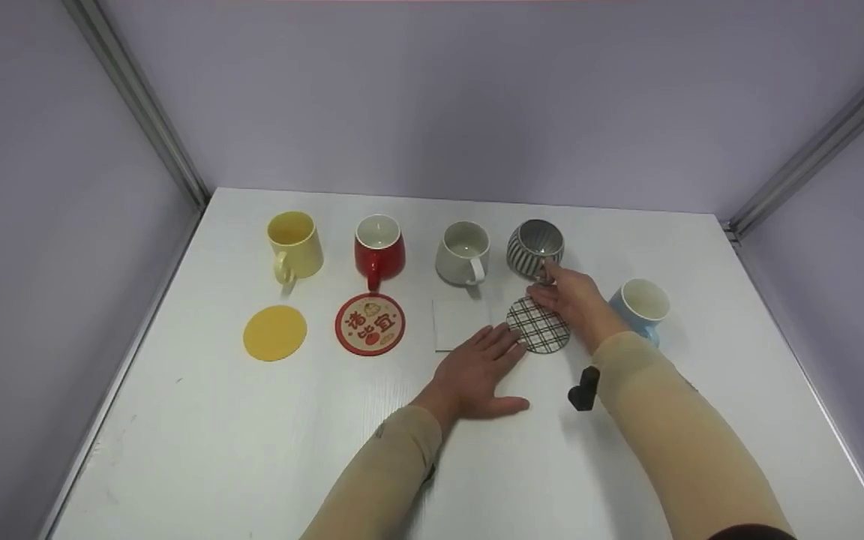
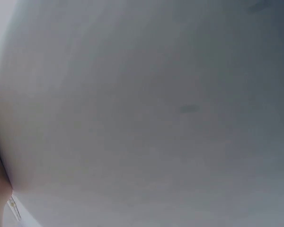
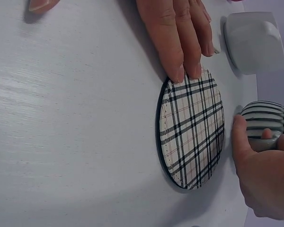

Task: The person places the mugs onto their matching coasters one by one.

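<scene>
A round plaid coaster lies on the white table. My left hand rests palm down with fingers straight, its fingertips on the coaster's left edge; in the right wrist view those fingertips touch the plaid top. Just behind the coaster stands a grey-and-white striped mug, upright. With thumb and fingers my right hand pinches the mug's handle, as the right wrist view also shows on the striped mug. Mostly the pale tabletop fills the left wrist view.
Left of the striped mug stand a grey-white mug, a red mug and a yellow mug. In front lie a white square coaster, a red-rimmed coaster and a yellow coaster. A blue mug stands beside my right forearm.
</scene>
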Tool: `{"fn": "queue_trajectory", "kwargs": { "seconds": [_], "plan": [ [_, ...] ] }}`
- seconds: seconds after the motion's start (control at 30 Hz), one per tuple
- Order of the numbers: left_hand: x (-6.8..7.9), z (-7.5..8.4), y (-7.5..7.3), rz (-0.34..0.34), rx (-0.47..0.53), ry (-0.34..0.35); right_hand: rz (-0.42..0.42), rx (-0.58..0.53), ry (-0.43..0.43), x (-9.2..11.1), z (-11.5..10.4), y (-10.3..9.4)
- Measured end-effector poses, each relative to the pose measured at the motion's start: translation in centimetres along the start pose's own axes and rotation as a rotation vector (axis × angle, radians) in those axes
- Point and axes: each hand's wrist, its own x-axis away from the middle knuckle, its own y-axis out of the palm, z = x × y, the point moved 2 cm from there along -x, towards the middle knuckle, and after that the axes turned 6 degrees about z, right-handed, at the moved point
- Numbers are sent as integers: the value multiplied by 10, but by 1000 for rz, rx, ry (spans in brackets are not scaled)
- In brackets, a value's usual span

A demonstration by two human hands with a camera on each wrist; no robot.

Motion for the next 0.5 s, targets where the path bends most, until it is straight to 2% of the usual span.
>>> {"fn": "queue_trajectory", "kwargs": {
  "seconds": [0.5],
  "plan": [
    [-3, 0, 4, -25, -7, -7, -33, 42, 3, 2, -4, -2]
  ]
}}
